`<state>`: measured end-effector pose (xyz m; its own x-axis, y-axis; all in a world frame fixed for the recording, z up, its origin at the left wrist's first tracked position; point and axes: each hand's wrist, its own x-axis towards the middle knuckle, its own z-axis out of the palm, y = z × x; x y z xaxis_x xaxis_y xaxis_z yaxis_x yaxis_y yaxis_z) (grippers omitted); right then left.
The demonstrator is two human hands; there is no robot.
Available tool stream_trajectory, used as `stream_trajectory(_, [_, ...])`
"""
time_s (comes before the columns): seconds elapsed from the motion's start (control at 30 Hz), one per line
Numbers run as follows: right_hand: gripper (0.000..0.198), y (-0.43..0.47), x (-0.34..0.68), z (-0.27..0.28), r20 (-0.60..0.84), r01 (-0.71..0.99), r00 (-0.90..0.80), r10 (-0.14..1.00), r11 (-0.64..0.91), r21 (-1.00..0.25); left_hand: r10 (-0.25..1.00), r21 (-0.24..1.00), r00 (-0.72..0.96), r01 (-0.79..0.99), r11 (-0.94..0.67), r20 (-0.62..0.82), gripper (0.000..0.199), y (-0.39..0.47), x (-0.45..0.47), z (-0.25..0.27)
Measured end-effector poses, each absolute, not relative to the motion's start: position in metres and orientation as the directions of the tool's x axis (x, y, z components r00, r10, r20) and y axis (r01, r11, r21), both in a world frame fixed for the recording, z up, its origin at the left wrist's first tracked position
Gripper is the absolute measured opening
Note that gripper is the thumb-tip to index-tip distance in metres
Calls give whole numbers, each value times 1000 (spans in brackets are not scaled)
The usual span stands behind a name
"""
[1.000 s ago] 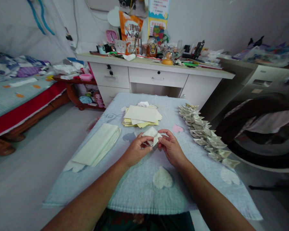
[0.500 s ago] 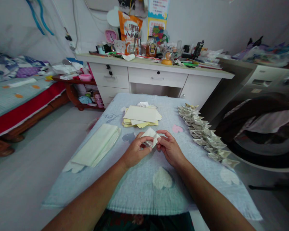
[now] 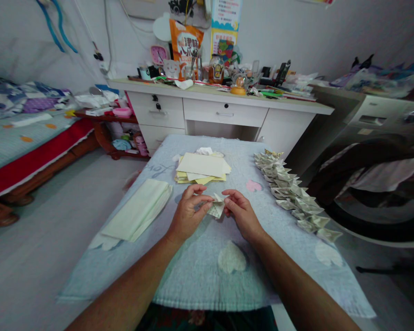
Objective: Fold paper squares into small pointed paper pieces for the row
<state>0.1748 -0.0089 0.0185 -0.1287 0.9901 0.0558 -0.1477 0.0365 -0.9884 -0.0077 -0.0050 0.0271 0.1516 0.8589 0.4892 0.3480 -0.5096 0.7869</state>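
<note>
A small piece of folded paper (image 3: 216,208), pale with printed marks, is held between my two hands above the cloth-covered table. My left hand (image 3: 192,209) pinches its left side between thumb and fingers. On the opposite side, the fingertips of my right hand (image 3: 239,209) grip the paper's edge. Just beyond my hands lies a stack of cream and yellow paper sheets (image 3: 203,165). Along the right side runs a row of folded paper boats (image 3: 293,193), nested close together. To the left rests a folded bundle of pale green paper (image 3: 138,211).
The table (image 3: 193,280) wears a blue cloth with heart patterns. Behind it stands a white desk (image 3: 224,110) crowded with jars, a snack bag (image 3: 186,46) and a pink clock (image 3: 158,54). A washing machine (image 3: 376,119) is at right, a bed (image 3: 31,133) at left.
The folded paper has turned in my hands, its printed face now showing and its shape narrower and more pointed. My left hand has shifted slightly left, with its fingers raised.
</note>
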Motion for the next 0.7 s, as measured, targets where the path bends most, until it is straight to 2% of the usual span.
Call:
stream_trajectory(0.13, [26, -12, 176, 22, 281, 194, -60, 958, 287, -938, 876, 824, 177, 297, -482, 448, 11, -5, -6, 29])
stream_trajectory(0.23, [27, -14, 176, 25, 421, 332, -81, 903, 423, -843, 883, 831, 201, 303, -468, 424, 11, -6, -4, 29])
stream_trajectory(0.33, [17, -15, 175, 26, 487, 342, -136, 863, 503, -794, 889, 829, 230, 326, -454, 396, 11, -6, -2, 27])
stream_trajectory(0.43, [8, -15, 174, 27, 480, 320, -207, 852, 523, -790, 906, 851, 238, 325, -413, 349, 9, -7, -1, 25])
stream_trajectory(0.57, [9, -16, 174, 29, 437, 271, -208, 875, 480, -834, 949, 931, 194, 224, -289, 248, 14, -8, 0, 26])
stream_trajectory(0.7, [14, -17, 173, 31, 367, 212, -184, 912, 401, -891, 951, 962, 250, 153, -224, 182, 16, -6, 0, 28])
